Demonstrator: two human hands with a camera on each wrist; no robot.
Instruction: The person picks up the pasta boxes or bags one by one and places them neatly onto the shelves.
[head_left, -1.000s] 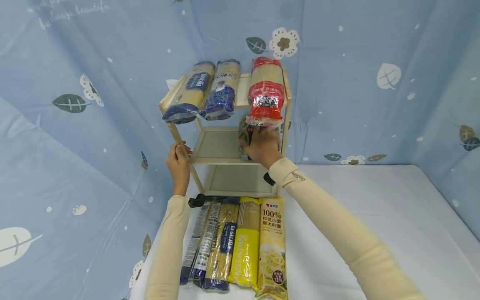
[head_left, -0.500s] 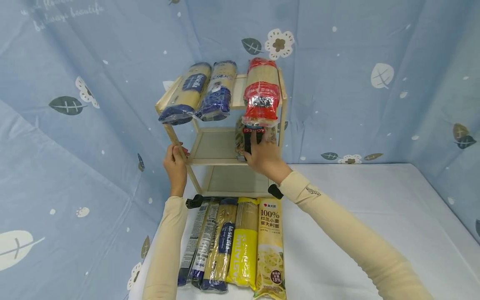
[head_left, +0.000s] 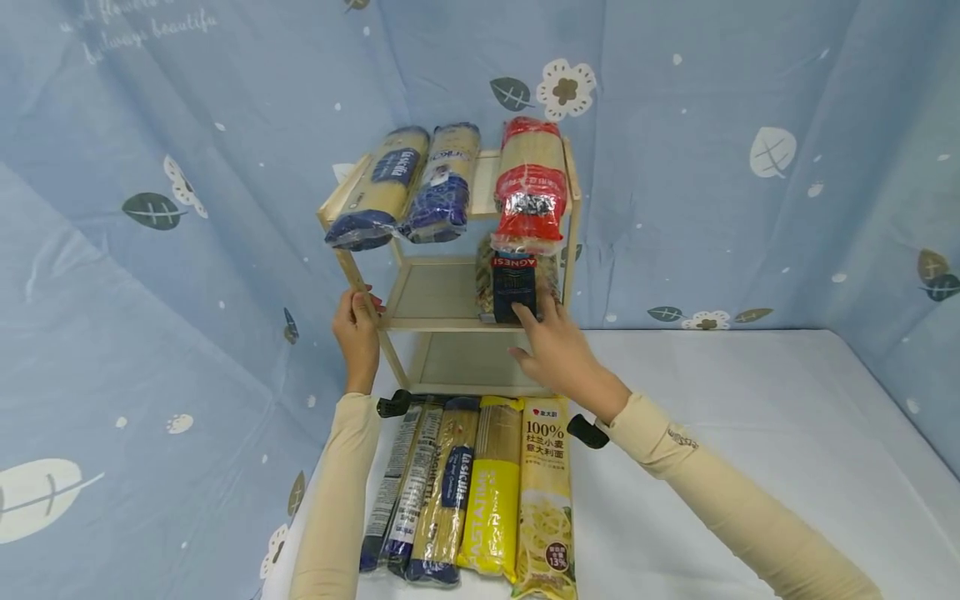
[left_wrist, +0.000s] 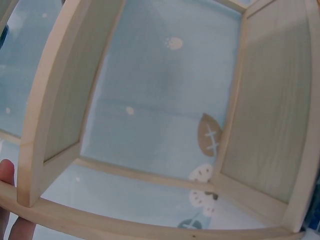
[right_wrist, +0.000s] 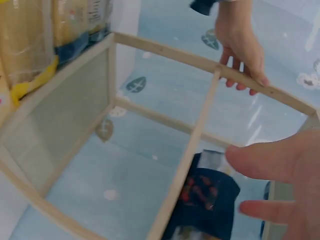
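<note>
On the middle level of a wooden rack [head_left: 442,323] sits a bag of pasta [head_left: 514,287] with a dark AGNESI label, toward the right side. My right hand [head_left: 566,354] is just in front of it, fingers extended and overlapping the bag's lower right part in the head view. The right wrist view shows that hand's thumb and a finger [right_wrist: 270,211] spread beside the bag [right_wrist: 207,197], pinching nothing. With my left hand [head_left: 358,337] I grip the rack's left front post; in the left wrist view its fingers [left_wrist: 21,229] wrap the post [left_wrist: 115,226].
On the top level lie two blue-and-clear spaghetti packs [head_left: 390,171] at left and a red noodle pack [head_left: 531,187] at right, its end overhanging the front. Several long pasta packs, including a yellow one [head_left: 487,508], lie on the white table [head_left: 712,417] before the rack.
My right hand has drawn back down and to the right from the pasta bag, uncovering its label. The left hand keeps its grip on the post.
</note>
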